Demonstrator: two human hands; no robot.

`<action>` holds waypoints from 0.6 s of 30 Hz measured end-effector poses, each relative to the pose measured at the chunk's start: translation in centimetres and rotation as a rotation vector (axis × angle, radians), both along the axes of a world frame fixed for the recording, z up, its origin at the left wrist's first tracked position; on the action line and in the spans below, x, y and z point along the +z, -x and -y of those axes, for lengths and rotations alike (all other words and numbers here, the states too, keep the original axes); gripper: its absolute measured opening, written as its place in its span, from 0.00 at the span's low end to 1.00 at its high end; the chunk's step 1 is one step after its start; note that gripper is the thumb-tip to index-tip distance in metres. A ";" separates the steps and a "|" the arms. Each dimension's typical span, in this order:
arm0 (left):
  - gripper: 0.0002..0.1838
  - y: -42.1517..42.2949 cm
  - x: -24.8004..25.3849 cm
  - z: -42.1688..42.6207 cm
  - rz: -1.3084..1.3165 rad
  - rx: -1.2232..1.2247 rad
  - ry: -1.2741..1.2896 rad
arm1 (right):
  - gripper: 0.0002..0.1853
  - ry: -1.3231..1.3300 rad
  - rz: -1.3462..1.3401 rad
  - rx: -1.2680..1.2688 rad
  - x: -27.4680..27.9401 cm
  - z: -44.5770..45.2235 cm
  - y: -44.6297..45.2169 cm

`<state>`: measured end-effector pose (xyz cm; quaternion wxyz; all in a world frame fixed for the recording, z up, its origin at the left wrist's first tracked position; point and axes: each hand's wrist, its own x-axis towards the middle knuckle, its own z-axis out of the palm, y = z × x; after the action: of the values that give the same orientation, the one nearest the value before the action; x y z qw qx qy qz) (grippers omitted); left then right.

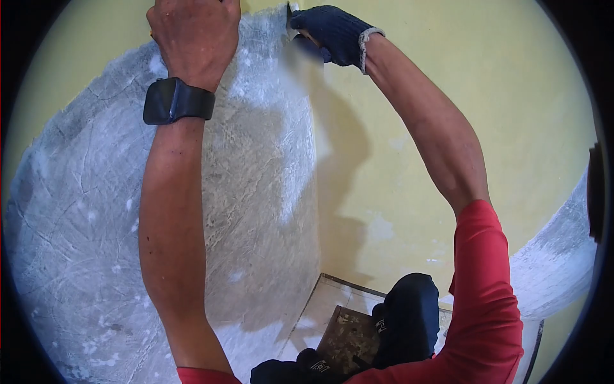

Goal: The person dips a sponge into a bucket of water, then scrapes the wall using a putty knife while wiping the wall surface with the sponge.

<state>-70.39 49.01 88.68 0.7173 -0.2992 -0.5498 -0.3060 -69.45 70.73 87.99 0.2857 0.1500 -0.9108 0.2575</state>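
Observation:
My left hand [195, 35], bare and with a black watch [178, 101] on its wrist, is raised in front of the wall at the top. It looks closed, but its fingertips run out of view; a small orange-yellow bit shows at its left side, and what it holds is hidden. In a dark blue knit glove, my right hand [332, 35] is closed around a scraper [289, 18]. The scraper's dark blade is at the border between the bare grey wall patch [256, 141] and the yellow paint [416, 160]. A blurred spot lies just under the glove.
A wall corner [316, 211] runs down to the tiled floor [307, 323]. Below me are dark-clothed legs [409, 320] and a brown, debris-covered board-like surface [348, 333]. Another grey patch [556, 256] is at right, with a dark object [596, 192] at the edge.

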 end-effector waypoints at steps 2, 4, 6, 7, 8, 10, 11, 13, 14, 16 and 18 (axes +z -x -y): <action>0.26 -0.7 -0.1 0.0 0.011 0.040 0.001 | 0.17 -0.035 -0.008 -0.014 -0.2 1.3 -2.2; 0.26 -0.9 -0.1 0.0 0.004 0.056 -0.009 | 0.15 0.210 0.161 0.032 -0.7 5.3 -6.2; 0.26 -0.8 -0.3 -0.2 0.016 0.070 -0.006 | 0.16 0.529 0.160 0.015 -1.3 6.6 -6.5; 0.26 -0.7 -0.2 -0.2 0.033 0.064 -0.016 | 0.16 0.534 0.164 0.019 -1.2 6.1 -5.9; 0.26 -0.6 -0.1 -0.3 0.052 0.055 -0.031 | 0.16 0.433 0.177 0.023 -0.7 5.2 -5.3; 0.26 -0.1 0.1 -0.2 0.051 0.043 -0.021 | 0.16 0.332 0.204 0.017 -0.5 4.4 -5.1; 0.26 -0.1 0.2 -0.2 0.036 0.034 -0.013 | 0.16 0.329 0.235 -0.020 -0.1 4.6 -5.4; 0.26 -0.8 -0.2 -0.2 0.051 0.043 -0.010 | 0.15 -0.129 0.157 -0.067 0.5 4.7 -6.0; 0.26 -1.1 -0.1 -0.1 0.055 0.055 -0.006 | 0.15 -0.131 0.152 -0.068 -0.1 4.8 -6.2; 0.26 -0.9 0.3 0.2 0.050 0.050 0.004 | 0.15 0.412 0.151 0.082 -1.8 6.1 -6.3; 0.26 -0.6 0.2 0.6 0.050 0.051 0.025 | 0.16 0.554 0.166 0.119 -2.5 5.9 -4.9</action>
<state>-69.83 48.45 88.89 0.7071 -0.2865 -0.5787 -0.2881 -64.55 64.78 85.48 0.2245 0.0979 -0.8157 0.5240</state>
